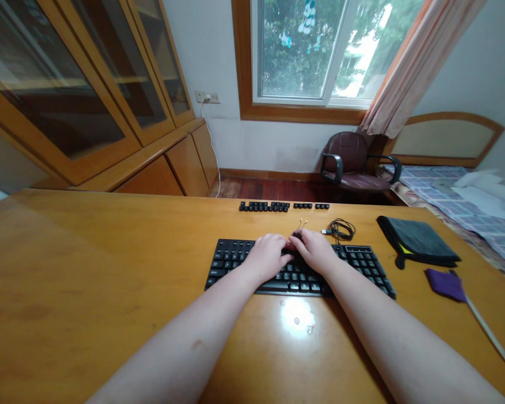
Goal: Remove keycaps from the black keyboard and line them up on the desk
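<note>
A black keyboard [362, 264] lies on the wooden desk [88, 269] in front of me. Both hands rest over its upper middle rows. My left hand [267, 255] is curled, fingers bent down onto the keys. My right hand [315, 249] is pinched around a small wire tool [302, 224] whose two thin ends stick up behind the fingers. The fingertips of both hands meet at one spot on the keyboard. A row of loose black keycaps [264, 206] lies near the desk's far edge.
A coiled black cable [340, 229] lies behind the keyboard. A folded dark cloth [418, 240] and a purple-headed brush [450, 283] sit at the right. Beyond the desk are a brown office chair [349, 163], wooden cabinets [109, 101], a window and a bed.
</note>
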The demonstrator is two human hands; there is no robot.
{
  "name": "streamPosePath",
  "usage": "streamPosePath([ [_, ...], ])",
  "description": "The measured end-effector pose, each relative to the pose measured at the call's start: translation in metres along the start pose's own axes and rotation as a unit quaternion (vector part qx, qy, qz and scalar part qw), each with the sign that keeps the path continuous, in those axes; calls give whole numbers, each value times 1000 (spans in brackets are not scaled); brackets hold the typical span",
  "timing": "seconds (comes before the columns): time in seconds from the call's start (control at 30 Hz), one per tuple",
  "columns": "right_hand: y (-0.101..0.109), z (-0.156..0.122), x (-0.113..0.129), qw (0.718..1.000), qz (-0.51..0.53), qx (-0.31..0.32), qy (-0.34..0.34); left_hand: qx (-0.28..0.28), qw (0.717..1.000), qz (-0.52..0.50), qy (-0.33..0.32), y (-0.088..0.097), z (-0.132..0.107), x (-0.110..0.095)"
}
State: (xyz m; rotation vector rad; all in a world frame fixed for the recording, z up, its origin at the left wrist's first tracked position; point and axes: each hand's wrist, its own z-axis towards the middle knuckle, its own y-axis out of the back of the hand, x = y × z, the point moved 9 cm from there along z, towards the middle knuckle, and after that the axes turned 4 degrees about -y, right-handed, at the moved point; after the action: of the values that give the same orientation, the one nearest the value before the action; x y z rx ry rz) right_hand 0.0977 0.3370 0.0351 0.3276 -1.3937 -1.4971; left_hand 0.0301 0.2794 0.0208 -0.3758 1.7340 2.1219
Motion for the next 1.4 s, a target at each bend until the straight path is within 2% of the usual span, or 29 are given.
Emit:
streamPosePath([
  [0.47,-1,4,-18,983,161,-9,-92,-10,1000,5,4,0,0,2],
  [0.57,0,2,-16,986,146,-13,-81,-12,1000,3,-1,0,0,2],
  [0.73,5,-4,5,998,48,-31,9,-7,1000,-1,13,-1,1,3],
  [0.83,12,-7,9,997,28,-61,30,-4,1000,-5,21,0,2,3],
  [1.2,25,-4,-10,981,161,-101,-29,-53,997,-47,13,10,-3,1],
  [1.4,22,-2,-6,973,214,-89,-5,-72,994,-79,29,12,-4,7],
])
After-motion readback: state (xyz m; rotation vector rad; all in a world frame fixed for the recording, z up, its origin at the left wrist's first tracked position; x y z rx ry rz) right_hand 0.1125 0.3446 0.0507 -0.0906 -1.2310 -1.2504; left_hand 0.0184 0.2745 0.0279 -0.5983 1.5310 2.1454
